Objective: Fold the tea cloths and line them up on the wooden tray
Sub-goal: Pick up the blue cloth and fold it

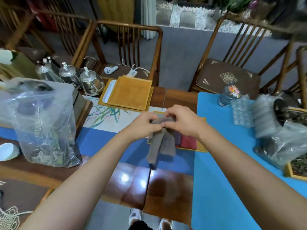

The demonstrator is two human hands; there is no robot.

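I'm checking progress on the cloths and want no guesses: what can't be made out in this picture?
Head view, the only one:
- Wooden tray: mostly hidden by the hands and the hanging grey-brown cloth.
- Number of cloths on it: only a red cloth and a purplish edge show.
- The grey-brown cloth's top fold: covered by the left hand and right hand, and motion-blurred.
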